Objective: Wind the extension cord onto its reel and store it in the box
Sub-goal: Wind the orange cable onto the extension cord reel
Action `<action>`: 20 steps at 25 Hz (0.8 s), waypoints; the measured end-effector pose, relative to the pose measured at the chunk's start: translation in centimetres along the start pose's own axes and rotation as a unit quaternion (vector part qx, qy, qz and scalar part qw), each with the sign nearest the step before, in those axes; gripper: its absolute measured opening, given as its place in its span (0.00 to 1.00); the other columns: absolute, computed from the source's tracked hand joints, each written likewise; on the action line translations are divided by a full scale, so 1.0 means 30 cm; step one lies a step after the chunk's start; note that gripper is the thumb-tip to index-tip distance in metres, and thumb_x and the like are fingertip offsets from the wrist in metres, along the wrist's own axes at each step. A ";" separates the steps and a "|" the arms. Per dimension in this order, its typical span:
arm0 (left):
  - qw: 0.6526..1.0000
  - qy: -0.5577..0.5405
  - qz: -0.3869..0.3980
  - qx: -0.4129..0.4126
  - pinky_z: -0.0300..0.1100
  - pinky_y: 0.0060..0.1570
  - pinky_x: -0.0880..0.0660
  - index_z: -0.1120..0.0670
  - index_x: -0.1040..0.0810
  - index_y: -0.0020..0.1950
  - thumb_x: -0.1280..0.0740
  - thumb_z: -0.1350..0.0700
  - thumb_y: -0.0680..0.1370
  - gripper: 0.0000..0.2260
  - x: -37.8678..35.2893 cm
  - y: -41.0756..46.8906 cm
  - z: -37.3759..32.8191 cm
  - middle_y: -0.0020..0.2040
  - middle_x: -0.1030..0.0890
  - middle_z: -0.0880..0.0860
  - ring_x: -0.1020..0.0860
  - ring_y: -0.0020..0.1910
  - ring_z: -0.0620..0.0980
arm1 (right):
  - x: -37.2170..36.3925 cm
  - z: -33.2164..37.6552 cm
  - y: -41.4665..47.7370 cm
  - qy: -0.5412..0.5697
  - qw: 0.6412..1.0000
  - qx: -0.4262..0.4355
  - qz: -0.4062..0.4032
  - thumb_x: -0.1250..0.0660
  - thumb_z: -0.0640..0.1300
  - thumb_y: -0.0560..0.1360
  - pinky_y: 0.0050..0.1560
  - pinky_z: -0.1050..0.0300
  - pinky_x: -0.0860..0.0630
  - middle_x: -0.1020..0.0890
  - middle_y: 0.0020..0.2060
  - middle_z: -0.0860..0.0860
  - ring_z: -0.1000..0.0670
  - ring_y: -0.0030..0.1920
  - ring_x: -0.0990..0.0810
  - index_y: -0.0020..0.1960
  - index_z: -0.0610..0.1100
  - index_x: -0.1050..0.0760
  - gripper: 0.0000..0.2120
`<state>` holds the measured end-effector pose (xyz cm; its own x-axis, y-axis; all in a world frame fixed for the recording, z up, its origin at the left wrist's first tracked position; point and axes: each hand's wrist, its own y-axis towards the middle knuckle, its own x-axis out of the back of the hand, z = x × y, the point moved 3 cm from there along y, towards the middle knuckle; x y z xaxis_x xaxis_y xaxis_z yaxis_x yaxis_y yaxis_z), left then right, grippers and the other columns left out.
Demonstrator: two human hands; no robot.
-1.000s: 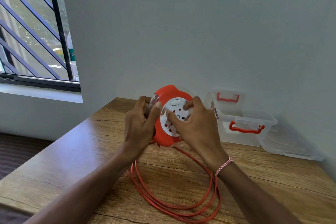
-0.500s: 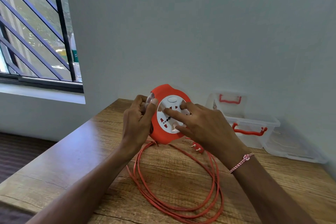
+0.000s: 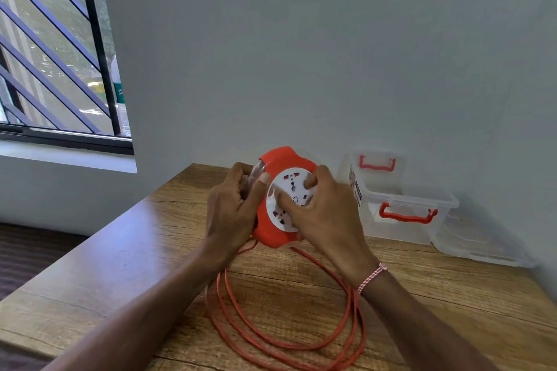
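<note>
An orange cord reel with a round white socket face stands upright above the wooden table. My left hand grips its left edge, thumb on the orange rim. My right hand presses its fingers on the white socket face. Loose orange cord lies in several loops on the table below the reel, between my forearms. A clear plastic box with red handles stands open at the right, against the wall.
The box's clear lid lies flat on the table to the right of the box. The wall runs close behind the reel and box. A barred window is at the left, beyond the table's left edge.
The white socket face has turned under my right hand's fingers, which swung out and came back onto it. The cord loops have shifted slightly. My left hand kept its grip.
</note>
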<state>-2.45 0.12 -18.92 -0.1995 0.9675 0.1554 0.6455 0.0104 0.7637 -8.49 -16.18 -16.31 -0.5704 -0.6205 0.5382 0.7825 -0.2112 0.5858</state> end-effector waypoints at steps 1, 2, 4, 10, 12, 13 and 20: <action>1.000 0.000 0.000 -0.001 0.53 0.27 0.19 0.51 0.26 0.47 0.37 0.37 0.81 0.18 0.000 -0.001 0.001 0.35 0.17 0.51 0.15 0.31 0.49 | -0.017 -0.013 0.000 0.099 0.992 -0.082 0.020 0.30 0.68 0.72 0.23 0.69 0.27 0.14 0.39 0.56 0.56 0.29 0.17 0.57 0.49 0.30 0.27; 1.000 -0.002 0.000 0.000 0.52 0.28 0.18 0.49 0.26 0.48 0.37 0.37 0.81 0.16 0.001 0.000 0.003 0.36 0.16 0.51 0.14 0.32 0.48 | -0.024 -0.020 -0.001 0.148 0.981 -0.120 0.028 0.30 0.68 0.72 0.22 0.70 0.29 0.15 0.34 0.55 0.56 0.26 0.18 0.55 0.48 0.30 0.26; 1.000 -0.019 -0.002 0.009 0.49 0.29 0.16 0.46 0.27 0.48 0.37 0.37 0.81 0.13 0.005 0.008 0.006 0.37 0.15 0.52 0.13 0.34 0.48 | -0.001 -0.014 0.008 0.052 0.997 -0.049 -0.004 0.33 0.70 0.73 0.24 0.73 0.30 0.18 0.33 0.58 0.58 0.29 0.19 0.53 0.50 0.29 0.25; 0.998 -0.047 -0.020 0.039 0.37 0.30 0.18 0.46 0.26 0.50 0.34 0.41 0.84 0.10 0.032 0.036 0.028 0.41 0.15 0.43 0.13 0.35 0.44 | 0.036 -0.001 0.028 -0.266 0.904 0.334 0.004 0.32 0.61 0.78 0.33 0.56 0.18 0.20 0.59 0.47 0.47 0.45 0.14 0.75 0.56 0.34 0.28; 0.997 -0.052 -0.011 0.047 0.34 0.31 0.19 0.47 0.25 0.50 0.36 0.43 0.83 0.09 0.030 0.036 0.033 0.40 0.14 0.40 0.13 0.36 0.43 | 0.034 -0.002 0.027 -0.306 0.878 0.367 0.016 0.31 0.59 0.78 0.32 0.53 0.17 0.17 0.57 0.45 0.45 0.47 0.14 0.77 0.57 0.35 0.31; 0.997 -0.054 -0.005 0.048 0.34 0.32 0.19 0.48 0.25 0.51 0.36 0.43 0.83 0.10 0.029 0.036 0.033 0.40 0.14 0.40 0.13 0.36 0.44 | 0.035 -0.001 0.026 -0.310 0.874 0.374 0.009 0.29 0.59 0.76 0.33 0.52 0.17 0.15 0.55 0.44 0.44 0.46 0.13 0.77 0.56 0.34 0.32; 0.999 -0.028 -0.006 0.015 0.56 0.25 0.22 0.56 0.26 0.47 0.37 0.38 0.81 0.20 0.008 0.011 -0.002 0.33 0.19 0.55 0.18 0.30 0.56 | 0.030 0.036 0.000 -0.177 0.962 0.199 -0.055 0.32 0.69 0.73 0.34 0.57 0.17 0.13 0.44 0.50 0.49 0.37 0.15 0.64 0.48 0.25 0.29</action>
<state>-2.32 0.35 -18.59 -0.1664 0.9798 0.1111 0.6656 0.0285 0.7457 -9.26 -15.93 -15.18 -0.7481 -0.3004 0.5917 0.5958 0.0885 0.7983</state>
